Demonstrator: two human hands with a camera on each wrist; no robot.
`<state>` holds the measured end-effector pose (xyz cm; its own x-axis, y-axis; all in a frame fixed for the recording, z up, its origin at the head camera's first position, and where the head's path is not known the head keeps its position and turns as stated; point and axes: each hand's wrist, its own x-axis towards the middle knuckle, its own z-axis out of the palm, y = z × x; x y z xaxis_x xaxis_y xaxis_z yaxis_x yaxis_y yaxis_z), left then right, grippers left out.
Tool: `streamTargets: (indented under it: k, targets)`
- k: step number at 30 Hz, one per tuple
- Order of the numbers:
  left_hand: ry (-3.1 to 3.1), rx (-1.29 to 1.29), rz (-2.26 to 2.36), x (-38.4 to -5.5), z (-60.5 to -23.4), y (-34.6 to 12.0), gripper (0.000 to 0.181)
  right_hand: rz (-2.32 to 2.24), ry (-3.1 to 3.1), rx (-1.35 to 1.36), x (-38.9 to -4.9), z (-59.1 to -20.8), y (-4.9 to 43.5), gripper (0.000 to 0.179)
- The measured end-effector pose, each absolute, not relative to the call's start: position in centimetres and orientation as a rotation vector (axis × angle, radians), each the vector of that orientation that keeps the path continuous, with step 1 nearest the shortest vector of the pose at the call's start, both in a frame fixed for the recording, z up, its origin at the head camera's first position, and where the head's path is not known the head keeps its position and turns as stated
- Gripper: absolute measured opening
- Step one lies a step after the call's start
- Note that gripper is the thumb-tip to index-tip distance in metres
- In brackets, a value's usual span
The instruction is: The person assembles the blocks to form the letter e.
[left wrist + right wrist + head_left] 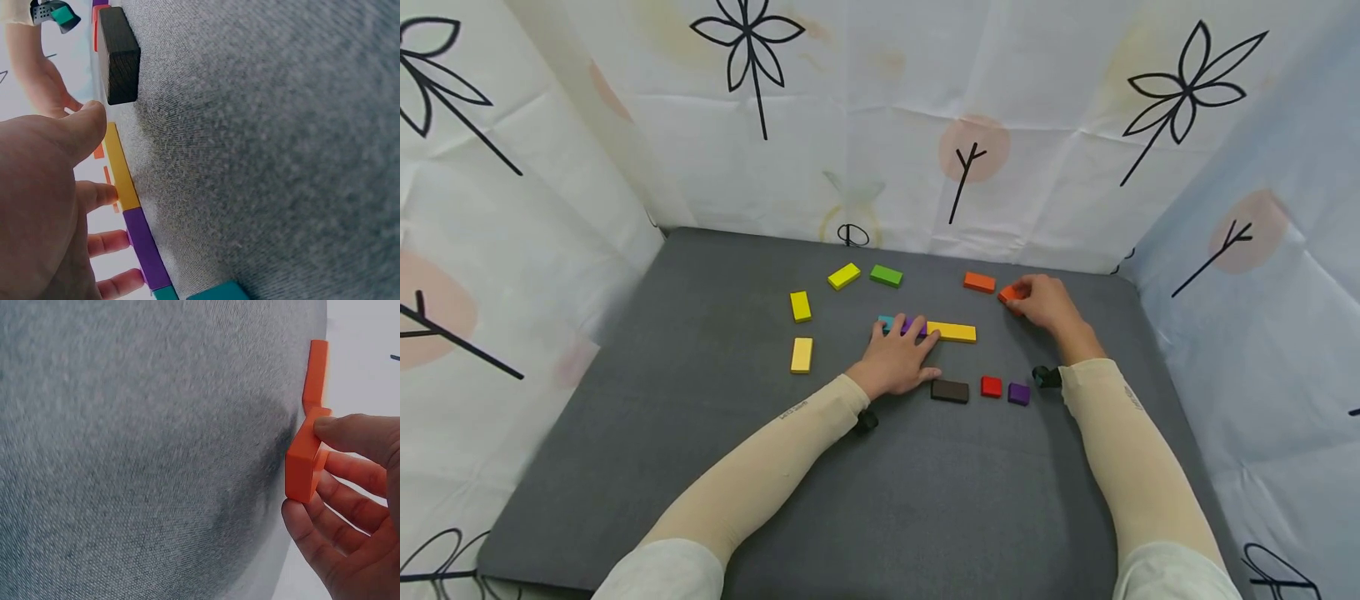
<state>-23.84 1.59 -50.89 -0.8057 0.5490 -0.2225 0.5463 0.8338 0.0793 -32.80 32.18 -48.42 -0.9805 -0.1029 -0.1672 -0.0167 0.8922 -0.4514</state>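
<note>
The right hand (1048,302) is at the far right part of the desk (850,517), and its fingers are bent and pinch an orange block (303,450). Just to the left of this block lies a second orange block (979,282). Whether the pinched block touches the desk, one cannot tell.

The left hand (898,364) is in the middle, with its fingers spread and rather straight, gripping nothing. Their tips touch a row of blocks placed end to end: a blue block (886,322) at left, a long purple block (917,327) between, and a long yellow block (951,332) at right. The hand covers part of this row.

Nearer than the row, a dark brown block (950,392) lies beside the left thumb; to its right are a red block (991,387) and a small purple block (1018,394). A green block (886,276) lies at the far side, left of the orange ones.
</note>
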Motion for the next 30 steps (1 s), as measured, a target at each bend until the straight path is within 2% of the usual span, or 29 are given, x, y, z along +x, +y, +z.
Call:
streamTargets:
  k: [30]
  targets:
    - [2.785, 0.823, 0.017, -23.8, -51.3, 1.9, 0.078, -0.784, 2.898, -0.083, -31.0, -48.3, 30.6, 0.041]
